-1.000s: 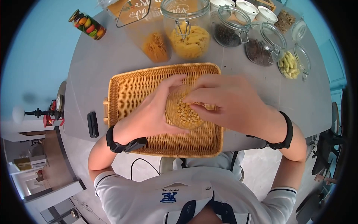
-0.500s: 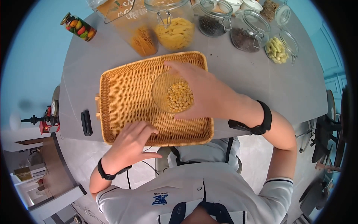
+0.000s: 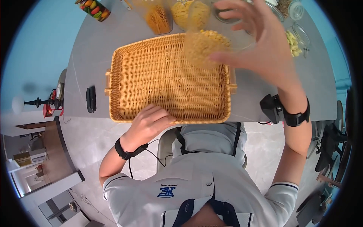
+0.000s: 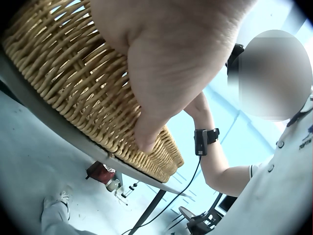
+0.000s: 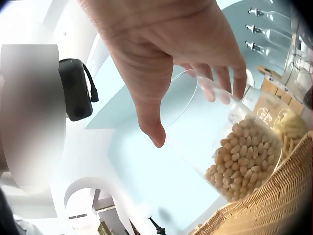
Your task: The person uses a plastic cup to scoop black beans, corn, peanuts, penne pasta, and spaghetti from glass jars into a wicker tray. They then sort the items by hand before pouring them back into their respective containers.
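Observation:
A clear glass jar of corn kernels (image 3: 208, 47) is tilted over the back right corner of the wicker basket (image 3: 168, 77). My right hand (image 3: 266, 53) holds it, thumb on one side and fingers on the other; in the right wrist view, the kernels (image 5: 239, 161) lie toward the jar's base, and the hand (image 5: 171, 44) is nearer its mouth. At the basket's front rim, my left hand (image 3: 149, 123) grips the edge. The left wrist view shows that hand (image 4: 176, 63) with its thumb against the woven outer side (image 4: 83, 103).
Behind the basket stand a container of orange pasta (image 3: 157, 19) and a jar of yellow pasta (image 3: 189, 15). A jar of pickled vegetables (image 3: 94, 9) is at the back left, a jar of pale pieces (image 3: 293, 43) at the right. A black object (image 3: 91, 99) lies left of the basket.
My right hand has carried the corn jar from above the basket's middle toward the back right. The left hand let go of the jar and moved to the basket's front rim.

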Available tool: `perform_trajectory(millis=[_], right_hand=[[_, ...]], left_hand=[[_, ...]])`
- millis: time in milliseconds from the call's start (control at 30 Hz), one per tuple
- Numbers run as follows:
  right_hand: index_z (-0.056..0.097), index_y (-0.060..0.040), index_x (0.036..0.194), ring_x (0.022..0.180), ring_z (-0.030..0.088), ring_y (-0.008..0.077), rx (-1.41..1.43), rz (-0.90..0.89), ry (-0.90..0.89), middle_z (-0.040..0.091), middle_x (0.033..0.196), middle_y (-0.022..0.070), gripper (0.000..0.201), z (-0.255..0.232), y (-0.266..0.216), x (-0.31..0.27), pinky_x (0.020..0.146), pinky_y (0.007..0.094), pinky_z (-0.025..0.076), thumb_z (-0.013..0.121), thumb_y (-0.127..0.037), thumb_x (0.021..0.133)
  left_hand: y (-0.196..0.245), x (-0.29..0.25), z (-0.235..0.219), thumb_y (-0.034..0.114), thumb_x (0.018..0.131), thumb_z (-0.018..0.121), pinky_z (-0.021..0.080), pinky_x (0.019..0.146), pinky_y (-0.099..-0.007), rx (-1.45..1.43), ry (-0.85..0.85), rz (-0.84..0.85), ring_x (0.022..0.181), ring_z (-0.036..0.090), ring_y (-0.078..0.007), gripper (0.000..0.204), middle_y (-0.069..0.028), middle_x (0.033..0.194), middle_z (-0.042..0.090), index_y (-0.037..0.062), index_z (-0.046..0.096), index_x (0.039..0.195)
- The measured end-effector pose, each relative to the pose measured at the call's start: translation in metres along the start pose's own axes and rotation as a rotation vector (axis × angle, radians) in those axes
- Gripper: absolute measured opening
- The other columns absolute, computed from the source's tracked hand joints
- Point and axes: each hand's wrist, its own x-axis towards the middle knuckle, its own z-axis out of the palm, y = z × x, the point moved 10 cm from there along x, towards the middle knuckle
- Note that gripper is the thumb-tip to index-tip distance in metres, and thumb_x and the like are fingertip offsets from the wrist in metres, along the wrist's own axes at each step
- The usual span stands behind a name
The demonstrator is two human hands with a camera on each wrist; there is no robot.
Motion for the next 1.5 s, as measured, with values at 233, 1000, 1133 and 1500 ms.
perform_trajectory(millis=[233, 1000, 1133, 1500], right_hand=[[0.037, 0.0016, 0.151, 0.113, 0.060, 0.0180, -0.115, 0.171, 0.248, 0.063, 0.125, 0.0114, 0.102, -0.045, -0.038, -0.005, 0.098, 0.0332, 0.048, 0.095, -0.018, 0.068], [0.042, 0.0078, 0.148, 0.131, 0.055, 0.0289, -0.370, 0.673, 0.687, 0.056, 0.144, 0.0187, 0.085, -0.184, 0.052, -0.152, 0.111, 0.0404, 0.043, 0.087, -0.016, 0.080], [0.039, 0.0084, 0.149, 0.137, 0.050, 0.0324, -0.423, 0.679, 0.735, 0.052, 0.148, 0.0204, 0.094, -0.201, 0.084, -0.150, 0.113, 0.0412, 0.042, 0.090, -0.022, 0.077], [0.038, 0.0069, 0.150, 0.141, 0.046, 0.0339, -0.506, 0.720, 0.755, 0.049, 0.151, 0.0219, 0.104, -0.228, 0.148, -0.118, 0.115, 0.0436, 0.041, 0.093, -0.032, 0.071]], left_hand=[[0.010, 0.003, 0.001, 0.014, 0.081, 0.075, 0.050, 0.066, -0.0375, -0.012, -0.069, 0.072, 0.075, 0.059, -0.0247, 0.016, -0.0056, 0.080, 0.053, 0.0061, 0.067, 0.092], [0.007, -0.008, -0.003, 0.009, 0.081, 0.066, 0.051, 0.065, -0.0342, 0.015, -0.124, 0.161, 0.078, 0.057, -0.0224, 0.019, -0.0057, 0.084, 0.047, 0.0083, 0.062, 0.099], [0.010, -0.004, -0.004, 0.010, 0.080, 0.065, 0.051, 0.066, -0.0334, 0.014, -0.161, 0.148, 0.079, 0.058, -0.0224, 0.021, -0.0055, 0.086, 0.048, 0.0084, 0.063, 0.101], [0.011, 0.000, -0.006, 0.009, 0.081, 0.065, 0.051, 0.065, -0.0330, -0.037, -0.192, 0.124, 0.078, 0.058, -0.0214, 0.020, -0.0040, 0.082, 0.048, 0.0108, 0.066, 0.101]])
